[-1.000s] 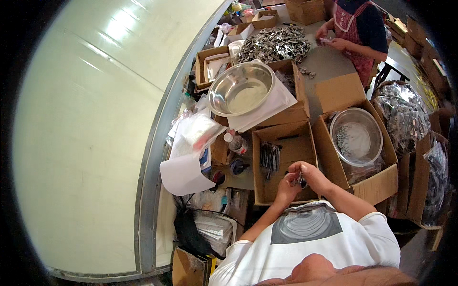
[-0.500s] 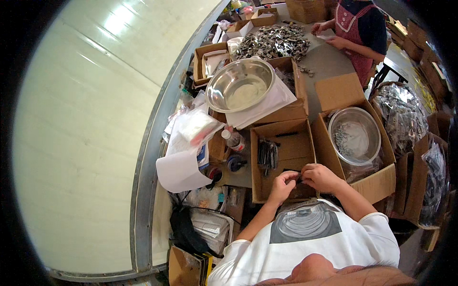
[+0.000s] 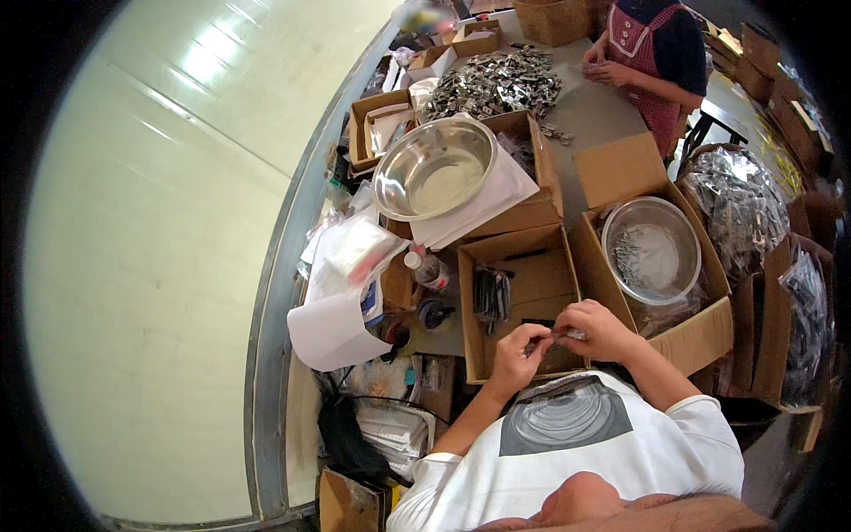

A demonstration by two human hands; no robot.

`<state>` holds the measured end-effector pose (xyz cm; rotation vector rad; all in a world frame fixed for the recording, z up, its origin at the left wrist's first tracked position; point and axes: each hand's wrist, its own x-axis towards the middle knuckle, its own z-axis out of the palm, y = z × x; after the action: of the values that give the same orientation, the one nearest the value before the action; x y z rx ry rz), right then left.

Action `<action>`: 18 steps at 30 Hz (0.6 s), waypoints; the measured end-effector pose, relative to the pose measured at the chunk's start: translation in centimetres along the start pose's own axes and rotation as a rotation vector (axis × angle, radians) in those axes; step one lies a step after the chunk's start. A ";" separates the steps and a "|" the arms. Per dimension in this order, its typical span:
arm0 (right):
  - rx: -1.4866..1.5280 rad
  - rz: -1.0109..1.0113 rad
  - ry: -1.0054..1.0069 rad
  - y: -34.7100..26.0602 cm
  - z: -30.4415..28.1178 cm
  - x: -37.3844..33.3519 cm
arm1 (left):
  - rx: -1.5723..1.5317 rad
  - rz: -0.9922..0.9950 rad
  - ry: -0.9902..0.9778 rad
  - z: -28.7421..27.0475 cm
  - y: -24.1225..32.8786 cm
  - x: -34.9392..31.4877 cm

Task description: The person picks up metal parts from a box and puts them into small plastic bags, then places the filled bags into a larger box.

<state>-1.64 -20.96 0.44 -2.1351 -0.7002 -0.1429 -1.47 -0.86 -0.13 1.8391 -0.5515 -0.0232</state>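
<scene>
My left hand [image 3: 517,352] and my right hand [image 3: 596,330] meet over the near edge of an open cardboard box [image 3: 525,285]. Between their fingertips they pinch a small clear packet [image 3: 555,338] with a dark piece in it. A stack of dark small parts [image 3: 491,293] lies in the box's far left corner. To the right a steel bowl [image 3: 651,250] with small metal pieces sits inside another cardboard box.
A large steel bowl [image 3: 434,168] rests on white paper over a box farther back. A heap of silvery packets [image 3: 496,82] covers the grey table, where another person in a red apron [image 3: 649,53] works. Bags of shiny parts [image 3: 743,213] stand at right. Papers and bottles [image 3: 355,284] crowd the left.
Both hands have come together over the near edge of the box; the right hand moved slightly right and up while the left closed in on the small packet.
</scene>
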 end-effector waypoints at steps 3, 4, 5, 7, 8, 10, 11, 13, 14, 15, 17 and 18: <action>-0.055 -0.104 0.036 -0.6 0.2 0.3 | -0.032 -0.044 0.027 0.3 0.0 -0.2; -0.066 -0.114 0.043 -0.7 0.2 0.4 | -0.046 -0.020 0.035 0.4 -0.2 -0.2; -0.079 -0.120 0.033 -0.8 0.2 0.4 | -0.061 0.005 0.042 0.5 -0.6 -0.3; -0.104 -0.126 0.012 -0.8 0.2 0.2 | -0.129 0.023 0.078 0.5 -1.3 -0.5; -0.108 -0.111 0.011 -0.8 0.0 0.0 | -0.182 0.017 0.106 0.4 -1.7 -0.6; -0.118 -0.077 0.010 -0.6 -1.2 -0.4 | -0.308 0.013 0.154 0.2 -1.7 -0.4; -0.116 -0.061 0.020 -0.5 -1.7 -0.7 | -0.380 0.015 0.172 -0.1 -1.7 -0.2; -0.117 -0.019 0.042 -0.4 -2.9 -1.7 | -0.492 -0.011 0.167 0.1 -1.5 0.1; -0.099 0.004 0.045 -0.4 -3.1 -2.1 | -0.479 -0.009 0.176 0.3 -1.4 0.2; -0.089 0.036 0.056 -0.5 -3.5 -2.6 | -0.474 -0.002 0.172 0.7 -1.1 0.4; -0.074 0.079 0.126 0.0 -3.9 -3.4 | -0.468 -0.035 0.182 1.3 -0.8 0.9; -0.111 0.108 0.178 -0.1 -4.4 -3.9 | -0.520 -0.087 0.188 1.5 -1.3 0.8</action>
<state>-4.31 -26.00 1.93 -2.2278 -0.4821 -0.3162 -0.66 -2.22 -1.64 1.3389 -0.2960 -0.0475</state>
